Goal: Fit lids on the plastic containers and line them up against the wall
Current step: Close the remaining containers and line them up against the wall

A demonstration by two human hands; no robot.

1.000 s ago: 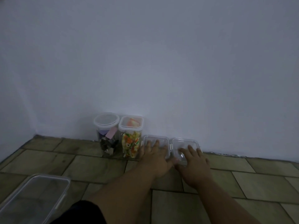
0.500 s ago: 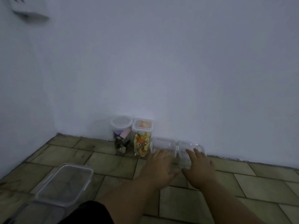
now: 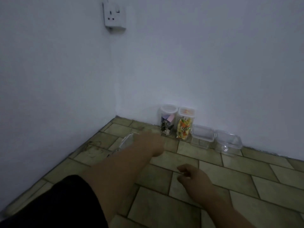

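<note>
Round jar (image 3: 167,120) of dark bits, square jar (image 3: 185,126) of colourful pieces, two empty tubs (image 3: 203,134) (image 3: 228,142), right hand (image 3: 195,177) slack, left hand (image 3: 148,143) unclear

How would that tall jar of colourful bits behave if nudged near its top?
The tall jar is narrow and much taller than the low clear box beside it, so it would probably tip rather than slide. It looks well filled, so it is likely heavier than that box, which looks empty.

Clear, glossy plastic containers (image 3: 203,134) on matt floor tiles (image 3: 213,170).
Lids (image 3: 169,109) translucent white plastic; tiles dull and stained; wall (image 3: 213,63) smooth matt paint; socket (image 3: 114,14) smooth white plastic.
</note>
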